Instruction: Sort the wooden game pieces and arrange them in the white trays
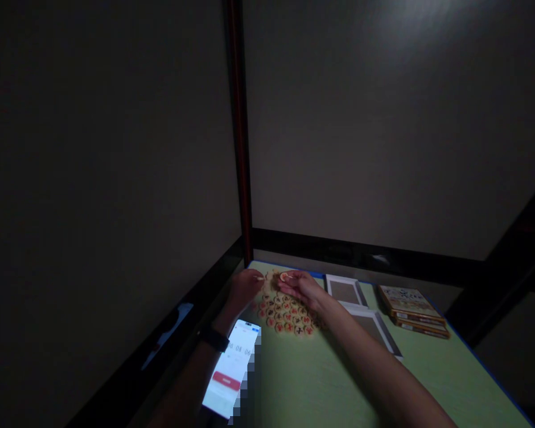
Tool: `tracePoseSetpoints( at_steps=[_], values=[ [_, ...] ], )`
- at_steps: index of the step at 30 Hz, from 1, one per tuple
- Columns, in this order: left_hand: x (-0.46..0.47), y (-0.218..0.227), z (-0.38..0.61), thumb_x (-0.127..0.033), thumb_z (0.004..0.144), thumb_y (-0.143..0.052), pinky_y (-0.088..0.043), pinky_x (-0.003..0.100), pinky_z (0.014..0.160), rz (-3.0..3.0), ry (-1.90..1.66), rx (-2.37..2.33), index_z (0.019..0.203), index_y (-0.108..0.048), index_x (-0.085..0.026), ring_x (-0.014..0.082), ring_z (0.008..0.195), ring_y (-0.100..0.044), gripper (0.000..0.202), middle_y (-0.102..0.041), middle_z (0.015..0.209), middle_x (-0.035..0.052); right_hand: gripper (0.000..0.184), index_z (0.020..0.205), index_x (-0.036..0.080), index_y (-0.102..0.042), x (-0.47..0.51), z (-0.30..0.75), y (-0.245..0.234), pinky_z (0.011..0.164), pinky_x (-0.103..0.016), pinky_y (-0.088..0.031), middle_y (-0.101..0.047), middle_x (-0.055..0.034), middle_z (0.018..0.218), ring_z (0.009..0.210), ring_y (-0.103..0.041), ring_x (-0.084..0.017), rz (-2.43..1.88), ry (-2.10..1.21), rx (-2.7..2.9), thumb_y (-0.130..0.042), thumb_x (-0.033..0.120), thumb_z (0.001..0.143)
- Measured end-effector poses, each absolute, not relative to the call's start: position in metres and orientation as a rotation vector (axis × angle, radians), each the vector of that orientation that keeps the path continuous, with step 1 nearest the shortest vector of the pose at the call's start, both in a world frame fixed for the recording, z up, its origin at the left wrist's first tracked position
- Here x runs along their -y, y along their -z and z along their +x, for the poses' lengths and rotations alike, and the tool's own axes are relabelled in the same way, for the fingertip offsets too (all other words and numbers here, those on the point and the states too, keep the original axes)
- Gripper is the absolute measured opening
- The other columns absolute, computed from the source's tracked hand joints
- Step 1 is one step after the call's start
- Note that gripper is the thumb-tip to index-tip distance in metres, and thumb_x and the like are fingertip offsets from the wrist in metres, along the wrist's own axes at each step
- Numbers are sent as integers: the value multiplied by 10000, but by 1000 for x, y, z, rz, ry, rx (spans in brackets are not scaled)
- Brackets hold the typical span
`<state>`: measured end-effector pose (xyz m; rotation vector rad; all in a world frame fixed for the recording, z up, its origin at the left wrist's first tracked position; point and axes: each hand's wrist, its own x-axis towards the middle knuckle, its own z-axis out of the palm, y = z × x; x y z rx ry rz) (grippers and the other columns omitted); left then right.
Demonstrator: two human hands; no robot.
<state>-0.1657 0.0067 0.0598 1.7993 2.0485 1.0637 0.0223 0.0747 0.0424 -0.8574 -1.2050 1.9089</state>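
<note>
Nearest to me in the head view lies a phone [232, 371], its screen lit, at the near left edge of the green desk [428, 380]. It is just beside my left forearm with its dark wristband [214, 339]. Beyond it sits the heap of round game discs [288, 318], pale with red and black marks, spread flat toward the desk's far left corner. Both hands reach over the far side of that heap. The left hand [245, 289] comes in from the left and the right hand [304, 289] from the right, fingertips facing each other across a small gap. The grip of the right hand looks closed in a pinch on one pale disc [288, 277], held at the heap's far rim, though the light is dim and this is a judgement. Whether the left grip is open or closed I cannot tell; its fingertips point toward the pale disc and lie near it, not touching. The other discs lie on my side of both hands, mostly under and just in front of the right palm, so the right hand is nearer to them. Well apart to the right lie two white-framed trays [344, 290] and a stack of flat boxes [412, 309].
</note>
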Motion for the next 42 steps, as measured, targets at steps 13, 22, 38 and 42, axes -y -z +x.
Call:
tracePoseSetpoints(
  at_steps=[13,22,38,42],
  values=[
    [-6,-36,-174,-14,685,-567,-387,231,640,1920,-697,-2030,737,-671,-159,136,712,-593,187,-674,734,8,165,796,149,-703,-44,10,-44,535,-212,-498,-673,-1,666,585,-626,-115,-941,-1786,1557,-774,193,654],
    [-13,-36,-167,-36,750,-519,-400,230,669,1951,-603,-2032,734,-669,-149,140,734,-604,189,-673,742,23,114,796,156,-693,-27,13,-17,442,-200,-443,-652,6,634,487,-585,-106,-881,-1675,1902,-653,199,698],
    [8,-35,-191,-123,854,-484,-414,202,601,1759,-509,-2045,803,-685,-124,143,754,-672,207,-744,833,84,196,938,154,-737,-13,-48,-56,676,-229,-448,-762,-92,934,854,-705,-208,-960,-513,2864,-586,112,820],
    [9,-34,-191,-113,863,-441,-431,211,610,1746,-539,-1997,750,-677,-126,145,713,-665,262,-728,757,75,271,1095,124,-701,-10,-50,-55,715,-267,-478,-736,-167,1078,942,-707,-263,-974,-411,2920,-583,140,851]
  ],
)
